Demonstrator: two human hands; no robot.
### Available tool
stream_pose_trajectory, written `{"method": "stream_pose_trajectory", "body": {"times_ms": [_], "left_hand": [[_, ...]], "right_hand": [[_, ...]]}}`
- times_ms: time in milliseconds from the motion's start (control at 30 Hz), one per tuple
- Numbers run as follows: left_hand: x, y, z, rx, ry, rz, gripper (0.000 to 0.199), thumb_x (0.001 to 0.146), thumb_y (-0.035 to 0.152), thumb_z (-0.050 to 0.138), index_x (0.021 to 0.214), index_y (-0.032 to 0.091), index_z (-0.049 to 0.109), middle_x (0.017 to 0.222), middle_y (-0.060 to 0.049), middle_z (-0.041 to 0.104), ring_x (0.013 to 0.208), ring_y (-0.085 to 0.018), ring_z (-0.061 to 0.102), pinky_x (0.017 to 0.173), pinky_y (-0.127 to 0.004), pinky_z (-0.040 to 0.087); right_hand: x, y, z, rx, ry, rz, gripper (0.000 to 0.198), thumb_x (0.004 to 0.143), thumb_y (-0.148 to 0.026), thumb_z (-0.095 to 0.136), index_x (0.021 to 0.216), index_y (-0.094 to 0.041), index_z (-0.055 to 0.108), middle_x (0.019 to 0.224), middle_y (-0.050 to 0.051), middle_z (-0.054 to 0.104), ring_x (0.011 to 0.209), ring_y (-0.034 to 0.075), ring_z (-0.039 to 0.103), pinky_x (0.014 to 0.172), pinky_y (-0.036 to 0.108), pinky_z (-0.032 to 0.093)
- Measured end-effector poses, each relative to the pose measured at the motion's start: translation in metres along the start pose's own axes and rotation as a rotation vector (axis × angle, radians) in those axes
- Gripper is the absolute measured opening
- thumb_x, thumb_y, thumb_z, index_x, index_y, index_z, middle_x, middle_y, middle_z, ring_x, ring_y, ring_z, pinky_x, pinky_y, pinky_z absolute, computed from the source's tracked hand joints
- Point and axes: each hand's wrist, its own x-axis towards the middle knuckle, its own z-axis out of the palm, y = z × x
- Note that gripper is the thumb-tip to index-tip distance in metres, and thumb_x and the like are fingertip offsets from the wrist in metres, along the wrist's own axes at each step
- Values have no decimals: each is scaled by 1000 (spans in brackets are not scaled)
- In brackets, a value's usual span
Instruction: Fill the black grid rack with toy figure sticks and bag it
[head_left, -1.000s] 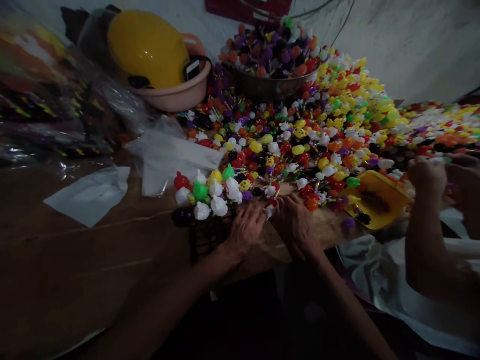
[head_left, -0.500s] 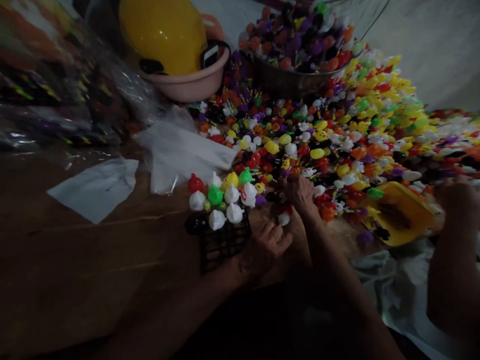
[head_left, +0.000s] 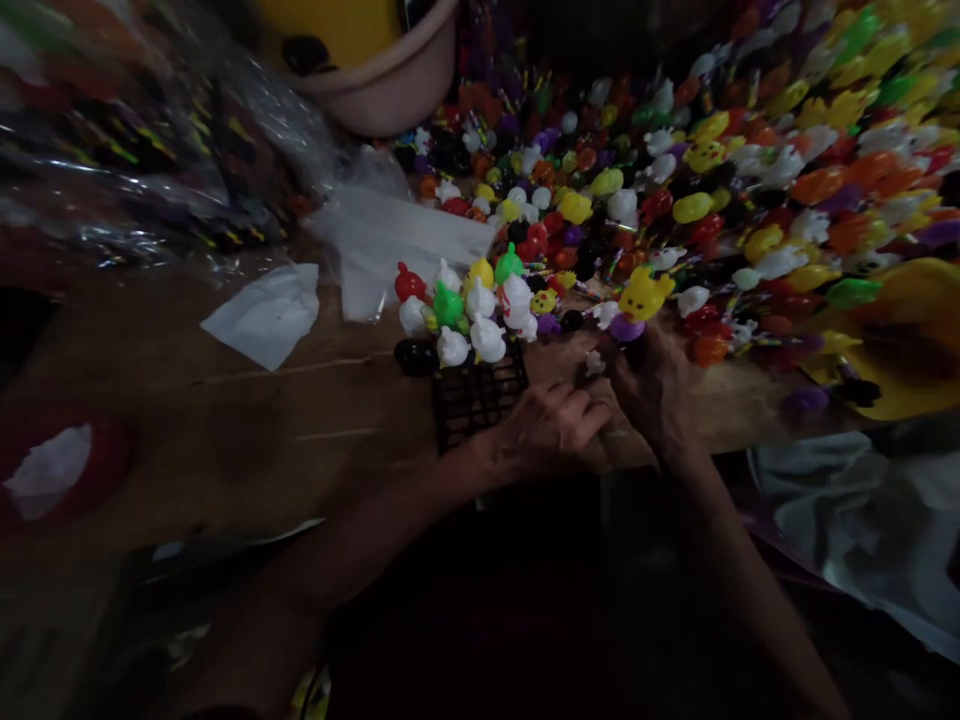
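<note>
My left hand (head_left: 551, 428) is closed, with fingers curled over the wooden table at the black grid rack's right edge; whatever may be in its fingers is hidden. My right hand (head_left: 654, 388) is closed too. A yellow animal-shaped topper (head_left: 645, 294) rises from its fingers, with a purple topper (head_left: 626, 328) right beneath. Between both hands a small white topper (head_left: 595, 363) shows by the right fingertips; which hand touches it I cannot tell. White, green, red and yellow toppers (head_left: 487, 340) stand in the far part of the black grid rack (head_left: 480, 400).
A large heap of coloured toppers (head_left: 697, 208) spreads behind and right. A yellow scoop-like container (head_left: 911, 385) lies at the right. Clear plastic bags (head_left: 420, 238), a white paper piece (head_left: 266, 315) and a pink basin (head_left: 382, 95) are at the left and back.
The view has tipped downward. My right hand has drawn back from the heap toward my left hand, and a yellow topper now shows at it. The other person's arm has left the view.
</note>
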Motion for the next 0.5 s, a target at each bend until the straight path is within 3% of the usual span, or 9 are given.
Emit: {"method": "stream_pose_trajectory", "body": {"times_ms": [133,267,367,500], "left_hand": [[-29,0,-18,27,83,8,25,97,13,40,96,14,65,81,-6,67,81,-21,66,77,-35,56],[-59,-8,-12,26,196,-103,27,94,11,43,110,11,65,107,-11,73,112,-26,65,97,-40,54],[-73,-12,-1,21,170,-168,34,91,8,44,118,10,63,122,-13,70,121,-25,63,103,-40,54],[-79,-12,12,-8,171,-227,37,87,6,45,119,11,64,126,-14,69,124,-24,62,107,-41,53]], "right_hand": [[-30,-7,21,286,-165,67,23,87,-39,61,91,-17,67,78,4,68,68,17,60,63,29,48],[-29,-18,45,547,-148,90,20,85,-35,64,88,-16,69,82,3,68,72,15,59,66,26,48],[-22,-21,64,738,-171,165,23,85,-39,67,88,-16,69,82,2,68,72,14,59,66,25,49],[-20,-13,83,699,-202,133,23,85,-41,68,87,-18,69,79,2,68,75,17,62,71,29,52]]}}
